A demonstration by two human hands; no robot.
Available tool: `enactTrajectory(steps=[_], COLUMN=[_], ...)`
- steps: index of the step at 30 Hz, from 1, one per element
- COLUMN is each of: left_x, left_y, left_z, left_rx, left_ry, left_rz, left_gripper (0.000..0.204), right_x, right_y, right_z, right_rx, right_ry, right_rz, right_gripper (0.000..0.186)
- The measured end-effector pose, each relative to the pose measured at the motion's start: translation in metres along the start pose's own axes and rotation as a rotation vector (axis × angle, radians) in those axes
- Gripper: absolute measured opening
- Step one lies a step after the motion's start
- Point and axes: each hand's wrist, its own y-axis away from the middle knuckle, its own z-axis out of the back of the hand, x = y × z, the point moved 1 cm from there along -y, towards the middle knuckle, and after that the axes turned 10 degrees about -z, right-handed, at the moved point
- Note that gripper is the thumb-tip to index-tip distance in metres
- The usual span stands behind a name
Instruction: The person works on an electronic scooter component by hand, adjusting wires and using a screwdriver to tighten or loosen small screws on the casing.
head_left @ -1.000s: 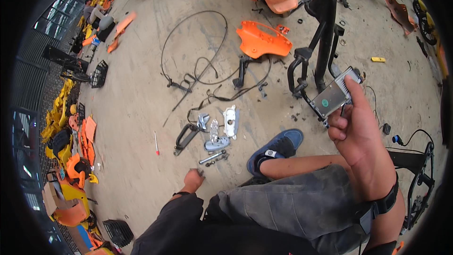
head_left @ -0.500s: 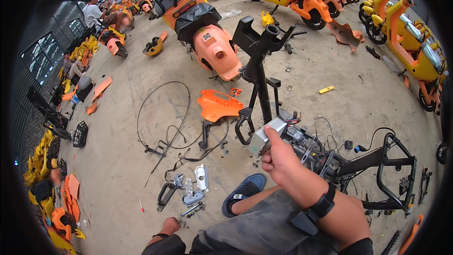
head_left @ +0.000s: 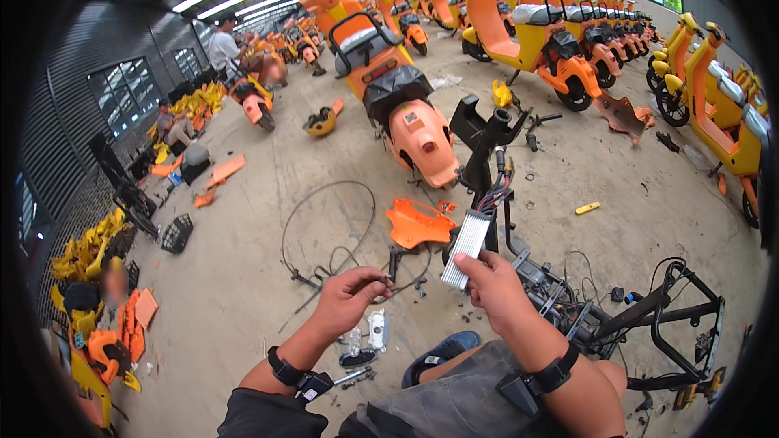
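Observation:
My right hand (head_left: 497,290) grips a silver finned motor controller (head_left: 467,248), thumb on its face. A bundle of red and dark wires (head_left: 497,186) runs up from the controller's top end, in front of the black scooter frame's head tube (head_left: 485,136). Left of the controller and apart from it, my left hand (head_left: 350,302) is raised with its fingertips pinched. Something small and dark seems to be between them, too small to name. The stripped frame's rear loop (head_left: 699,316) and a cluster of wired parts (head_left: 542,282) lie to the right.
On the floor are an orange body panel (head_left: 418,223), a looped black cable (head_left: 286,231), a white metal cover (head_left: 378,329) and a yellow-handled tool (head_left: 587,208). An orange scooter (head_left: 418,134) stands ahead. A person (head_left: 223,49) works far left. Yellow panels (head_left: 89,239) pile along the wall.
My left hand has risen from the floor beside the loose parts to chest-side, fingers pinched. My right hand has turned the controller more upright, showing its fins and wires. The view has tilted up.

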Motion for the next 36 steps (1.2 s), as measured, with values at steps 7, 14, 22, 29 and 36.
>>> enactTrajectory(steps=[7,14,22,29,36], left_x=[-0.043,-0.034,-0.043,-0.103,-0.139], left_y=[-0.013,-0.030,-0.051,-0.076,-0.079], left_z=[-0.021,-0.055,-0.122,-0.208,-0.223], left_rx=[0.108,0.233,0.136,0.234,0.353], left_ry=[-0.021,0.095,0.099,0.141,0.223], left_rz=[-0.143,-0.180,-0.321,-0.566,-0.588], left_gripper=[0.015,0.020,0.014,0.017,0.013], right_x=[-0.033,-0.021,0.010,0.040,0.060], right_y=[-0.024,0.007,0.066,0.126,0.203], right_z=[0.008,-0.005,-0.010,0.040,0.034], right_rx=[-0.128,-0.349,-0.664,-0.965,-0.862], right_ry=[0.257,0.633,0.877,0.783,0.722], right_rz=[0.254,0.426,0.640,0.783,0.970], right_gripper=[0.078,0.084,0.074,0.064,0.050])
